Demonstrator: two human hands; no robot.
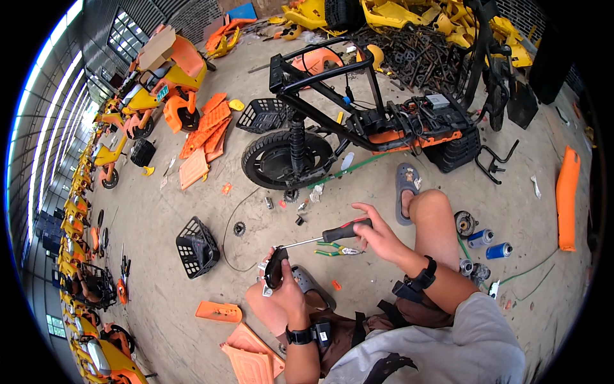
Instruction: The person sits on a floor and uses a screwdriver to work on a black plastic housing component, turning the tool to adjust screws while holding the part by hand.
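1. The person's right hand (385, 240) is partly closed on a screwdriver (347, 230), thumb and fingers about the black-and-red handle near its butt end, with one finger stretched out clear of it
2. The left hand (290, 296) is closed round a dark rounded part (274, 269) with pale metal pieces along its edge, the thumb pressed up its near side
3. That dark rounded part is held up off the floor, by the person's left knee; the screwdriver's thin shaft runs across to its upper end — whether the tip touches, I cannot tell from here
4. On the floor to the left of both hands is a black slatted basket (189, 246), and what is inside is too dark for me to make out
5. Another black basket (259, 115) is farther off, near the tyred wheel (257, 165) of a black scooter frame (320, 118)
6. Low on that frame, an orange-edged tray (442, 137) carries bundled cables and a silvery box (437, 100)
7. Two blue cans, one (481, 238) near the other (499, 251), are on the floor beyond the right knee — and green-and-yellow pliers (337, 249) lie on the floor between the hands
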